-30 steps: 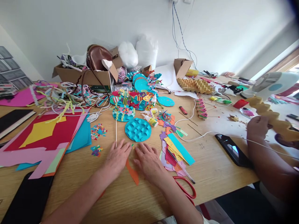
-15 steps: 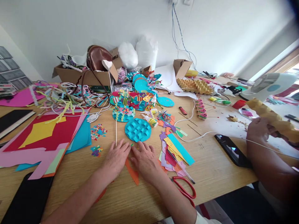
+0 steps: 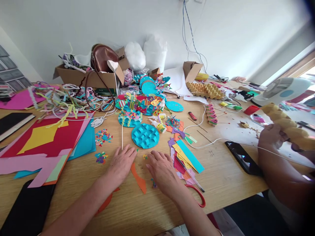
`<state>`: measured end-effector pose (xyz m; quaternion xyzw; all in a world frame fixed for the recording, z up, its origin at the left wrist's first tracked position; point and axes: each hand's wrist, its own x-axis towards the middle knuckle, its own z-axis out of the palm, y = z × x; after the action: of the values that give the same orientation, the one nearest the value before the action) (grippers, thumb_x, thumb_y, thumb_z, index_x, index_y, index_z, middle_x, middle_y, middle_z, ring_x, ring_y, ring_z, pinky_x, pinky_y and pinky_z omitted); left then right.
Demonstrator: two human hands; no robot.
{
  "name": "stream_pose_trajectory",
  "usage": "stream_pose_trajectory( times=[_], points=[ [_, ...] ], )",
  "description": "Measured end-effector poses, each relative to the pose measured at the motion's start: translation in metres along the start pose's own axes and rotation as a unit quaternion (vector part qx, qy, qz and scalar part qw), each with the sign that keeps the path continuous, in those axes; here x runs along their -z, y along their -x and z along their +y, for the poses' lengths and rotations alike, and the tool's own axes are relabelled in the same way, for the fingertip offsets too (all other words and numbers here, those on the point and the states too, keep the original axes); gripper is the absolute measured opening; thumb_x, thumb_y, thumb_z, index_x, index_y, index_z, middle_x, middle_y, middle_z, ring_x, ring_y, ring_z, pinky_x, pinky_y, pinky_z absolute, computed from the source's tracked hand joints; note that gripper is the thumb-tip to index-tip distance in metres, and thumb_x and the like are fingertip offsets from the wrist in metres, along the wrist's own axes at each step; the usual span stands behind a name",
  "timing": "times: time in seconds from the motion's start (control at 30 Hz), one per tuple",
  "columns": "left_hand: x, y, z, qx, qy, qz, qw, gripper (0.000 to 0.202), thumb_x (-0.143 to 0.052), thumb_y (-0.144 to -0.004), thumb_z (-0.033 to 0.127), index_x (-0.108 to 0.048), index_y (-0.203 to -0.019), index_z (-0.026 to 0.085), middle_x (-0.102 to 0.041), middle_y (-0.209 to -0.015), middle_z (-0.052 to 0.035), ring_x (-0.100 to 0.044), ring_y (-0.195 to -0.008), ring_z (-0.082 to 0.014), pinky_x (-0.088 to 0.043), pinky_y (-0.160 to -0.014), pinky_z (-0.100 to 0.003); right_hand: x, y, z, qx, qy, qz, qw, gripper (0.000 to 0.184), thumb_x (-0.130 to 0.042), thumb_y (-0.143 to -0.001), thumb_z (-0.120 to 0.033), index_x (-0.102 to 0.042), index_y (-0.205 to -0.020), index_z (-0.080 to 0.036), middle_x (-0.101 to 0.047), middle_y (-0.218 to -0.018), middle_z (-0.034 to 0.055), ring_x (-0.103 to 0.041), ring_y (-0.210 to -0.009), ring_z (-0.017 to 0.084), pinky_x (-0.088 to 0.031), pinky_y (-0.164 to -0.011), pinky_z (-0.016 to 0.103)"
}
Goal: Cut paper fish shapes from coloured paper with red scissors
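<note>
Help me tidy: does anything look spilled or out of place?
Yes: brown crumbs lie strewn beside the co-worker's hand, looking spilled, whereas the paper bits left of the left hand sit in piles.

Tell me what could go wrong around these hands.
Tiny paper bits lie loose between the left hand and right hand; a brush could scatter them. The red-handled scissors by the right forearm, near the edge of the table, might get knocked off. The bottle beside the blue disc could leak if its nozzle is open; I can't tell.
</note>
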<state>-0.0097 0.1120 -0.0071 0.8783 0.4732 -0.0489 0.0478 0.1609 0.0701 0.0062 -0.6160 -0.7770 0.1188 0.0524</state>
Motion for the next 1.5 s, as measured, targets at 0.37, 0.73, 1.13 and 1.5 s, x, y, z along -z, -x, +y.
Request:
stream_pose_trajectory(
  times=[0.37,0.73,1.13,1.5],
  points=[
    [-0.005,0.007,0.007,-0.036,0.021,0.055,0.998,0.054,-0.035,-0.080,-0.001,-0.051,-0.127,0.019,-0.056,-0.132,-0.0100,-0.044,-0.127,-0.0236,-0.036,-0.103,-0.046,-0.013,-0.005,-0.010,0.072,-0.016,-0.019,0.997,0.043,-0.044,-0.092,-0.033,-0.047,-0.129,-0.011,-0.048,-0.137,0.0140,-0.044,-0.124,0.025,-0.026,-0.106,0.052],
    [-0.009,0.033,0.007,-0.055,0.057,0.098,0.992,0.057,-0.030,-0.076,-0.006,-0.058,-0.121,0.016,-0.060,-0.128,-0.0095,-0.053,-0.118,-0.0233,-0.042,-0.098,-0.045,-0.013,0.069,0.001,0.060,-0.010,-0.057,0.997,0.047,-0.052,-0.090,-0.036,-0.051,-0.129,-0.011,-0.049,-0.137,0.0143,-0.042,-0.127,0.026,-0.023,-0.110,0.050],
    [-0.008,0.047,0.010,-0.094,0.090,0.152,0.980,0.060,-0.029,-0.073,-0.007,-0.061,-0.115,0.019,-0.066,-0.119,-0.0076,-0.059,-0.110,-0.0193,-0.047,-0.096,-0.041,0.001,0.084,0.006,-0.014,-0.035,-0.029,0.999,0.044,-0.050,-0.086,-0.017,-0.050,-0.130,-0.012,-0.049,-0.136,0.0157,-0.049,-0.122,0.025,-0.043,-0.100,0.039],
    [-0.010,0.053,0.016,-0.119,0.120,0.181,0.969,0.050,-0.032,-0.077,-0.002,-0.064,-0.111,0.017,-0.070,-0.109,-0.0078,-0.063,-0.102,-0.0197,-0.051,-0.092,-0.039,-0.028,0.083,0.000,0.038,-0.004,-0.048,0.998,0.052,-0.039,-0.082,-0.001,-0.044,-0.134,-0.005,-0.044,-0.139,0.0181,-0.045,-0.125,0.025,-0.038,-0.104,0.041]
  ],
)
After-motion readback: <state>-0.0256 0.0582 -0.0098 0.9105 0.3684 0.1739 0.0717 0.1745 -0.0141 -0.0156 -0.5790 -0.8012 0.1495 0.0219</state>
